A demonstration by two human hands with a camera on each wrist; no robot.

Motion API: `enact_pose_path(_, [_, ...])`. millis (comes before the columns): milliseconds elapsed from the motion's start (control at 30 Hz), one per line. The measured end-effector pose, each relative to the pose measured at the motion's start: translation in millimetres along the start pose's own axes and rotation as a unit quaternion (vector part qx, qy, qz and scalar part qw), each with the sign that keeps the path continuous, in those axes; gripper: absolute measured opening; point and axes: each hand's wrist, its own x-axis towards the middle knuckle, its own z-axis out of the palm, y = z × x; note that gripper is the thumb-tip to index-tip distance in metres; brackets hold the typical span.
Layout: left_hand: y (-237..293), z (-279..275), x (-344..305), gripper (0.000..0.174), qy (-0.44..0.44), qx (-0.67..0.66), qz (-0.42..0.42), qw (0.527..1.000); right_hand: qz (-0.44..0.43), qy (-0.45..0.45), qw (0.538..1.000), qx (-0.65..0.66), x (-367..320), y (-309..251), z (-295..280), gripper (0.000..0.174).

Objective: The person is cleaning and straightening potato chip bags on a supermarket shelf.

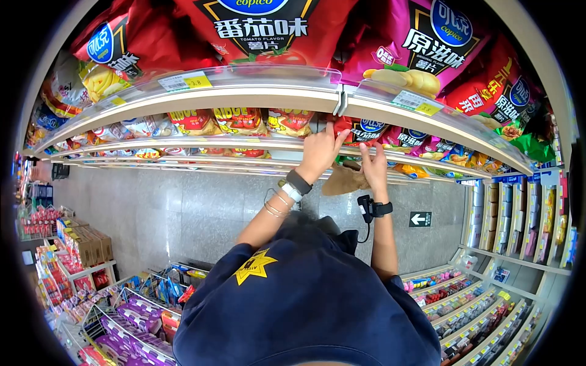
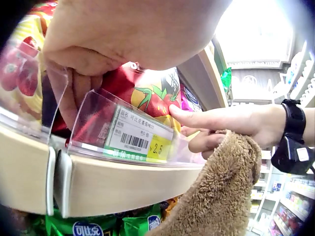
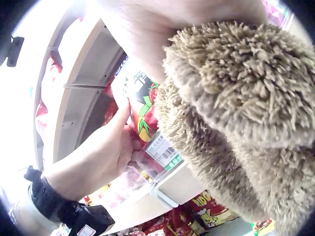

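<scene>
My left hand point(image 1: 319, 151) reaches up to the shelf edge point(image 2: 123, 184). Its fingers point(image 2: 74, 93) curl down behind the clear price rail point(image 2: 98, 123) onto a red tomato chip bag point(image 2: 147, 91). My right hand point(image 1: 373, 163) holds a fluffy brown cloth point(image 1: 343, 180) bunched in its lower fingers. Its index finger point(image 2: 197, 117) points straight out and touches the same bag just above the price label point(image 2: 140, 137). The cloth point(image 3: 236, 118) fills most of the right wrist view, where my left hand point(image 3: 106, 150) shows at the rail.
Large chip bags point(image 1: 268, 27) fill the shelf above, and smaller bags point(image 1: 241, 120) line the shelf below. Green bags point(image 2: 93, 227) sit under the shelf edge. Low racks of goods point(image 1: 128, 311) stand on the grey floor point(image 1: 183, 213) on both sides.
</scene>
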Motion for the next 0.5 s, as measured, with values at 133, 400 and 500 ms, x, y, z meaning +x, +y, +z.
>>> enact_pose_path(133, [4, -9, -5, 0.043, 0.001, -0.013, 0.011, 1.0, -0.052, 0.035, 0.998, -0.003, -15, 5, -1, 0.047])
enact_pose_path(400, [41, -19, -63, 0.035, 0.131, -0.069, 0.067, 0.987, -0.04, -0.015, 0.994, 0.099, -72, 35, -35, 0.032])
enact_pose_path(500, [61, -15, -63, 0.029, 0.046, -0.112, 0.118, 0.986, 0.005, -0.021, 0.997, 0.077, -93, 58, -53, 0.026])
